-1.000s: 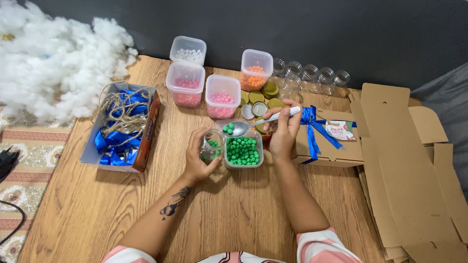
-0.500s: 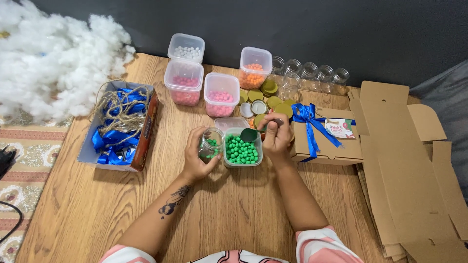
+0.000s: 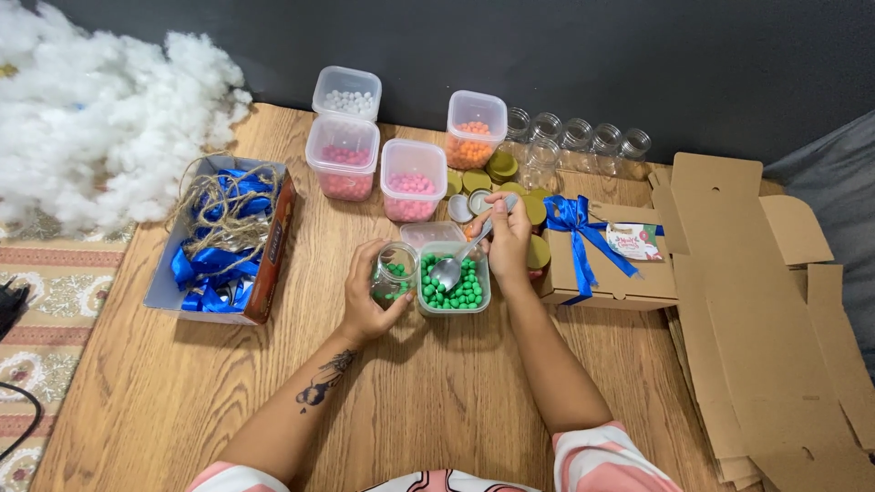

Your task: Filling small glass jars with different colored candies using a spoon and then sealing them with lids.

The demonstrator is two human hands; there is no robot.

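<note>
My left hand is wrapped around a small glass jar with a few green candies in it, standing on the wooden table. Right beside the jar sits a square clear tub of green candies. My right hand grips a metal spoon by its handle. The spoon's bowl rests down in the green candies.
Behind stand tubs of pink, red, orange and white candies, several empty glass jars and gold lids. A box of blue ribbon and twine lies left, a ribboned cardboard box and flat cardboard right, white stuffing far left.
My right hand has swung the spoon from above the tub's far side down into the green candies. The left hand stays on the jar.
</note>
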